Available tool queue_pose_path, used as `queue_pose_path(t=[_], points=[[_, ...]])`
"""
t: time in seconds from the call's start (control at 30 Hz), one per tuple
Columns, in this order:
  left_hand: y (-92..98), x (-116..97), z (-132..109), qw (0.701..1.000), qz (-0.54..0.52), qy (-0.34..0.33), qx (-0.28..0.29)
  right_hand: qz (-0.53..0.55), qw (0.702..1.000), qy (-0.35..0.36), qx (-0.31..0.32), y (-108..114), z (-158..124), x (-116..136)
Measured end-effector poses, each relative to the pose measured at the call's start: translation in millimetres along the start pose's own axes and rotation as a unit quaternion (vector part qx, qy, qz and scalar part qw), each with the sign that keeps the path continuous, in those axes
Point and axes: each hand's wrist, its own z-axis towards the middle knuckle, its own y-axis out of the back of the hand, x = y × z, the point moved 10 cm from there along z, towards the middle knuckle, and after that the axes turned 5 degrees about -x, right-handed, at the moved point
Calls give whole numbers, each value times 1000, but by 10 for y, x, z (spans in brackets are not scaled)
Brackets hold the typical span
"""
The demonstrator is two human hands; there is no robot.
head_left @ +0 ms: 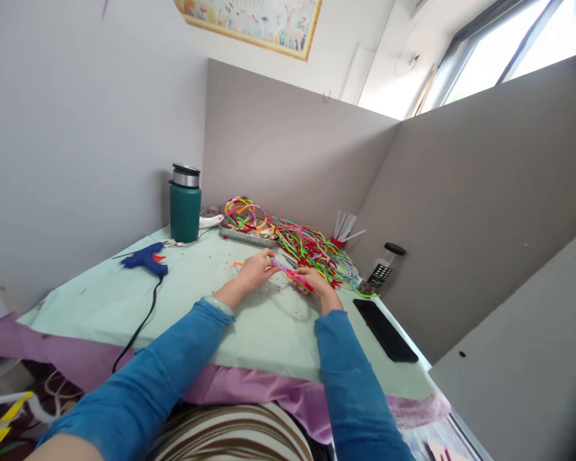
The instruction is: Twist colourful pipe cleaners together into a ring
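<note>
Slender fuzzy strip (288, 271), purple into pink-red, spans mid-counter (269, 339). I see the left hand (254, 271) pinching its purple end, right hand (317, 285) curled on the pink, fingers nearly closed. Beyond: tangled fuzzy stems (312, 251), shallow metal tray (252, 239). Leftward: smooth blue glue gun (145, 258).
</note>
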Motion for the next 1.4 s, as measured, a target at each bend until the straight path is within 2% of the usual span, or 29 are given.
queue_pose_path(t=[0.1,0.27,0.47,0.57,0.7,0.87,1.07,1.23,1.4], points=[[4,8,14,1000,-31,0,4,10,999,-27,26,-27,-1,-69],[7,-18,43,995,-99,-13,4,-31,999,4,29,-21,-42,8],[-212,142,33,975,-192,79,79,-85,994,61,36,-101,-123,196],[-223,195,35,970,-210,96,74,-85,994,75,7,-79,-137,258],[-97,176,52,981,-179,70,22,-82,993,89,-7,-73,-141,297],[-86,113,19,992,-110,55,41,-98,992,78,-2,-69,-138,280],[-14,43,27,998,-55,14,26,-90,994,66,18,-53,-156,236],[-110,1,11,988,-131,10,79,-84,993,66,45,-42,-165,192],[-310,68,-17,952,-259,63,151,-97,990,39,97,-119,-167,89]])
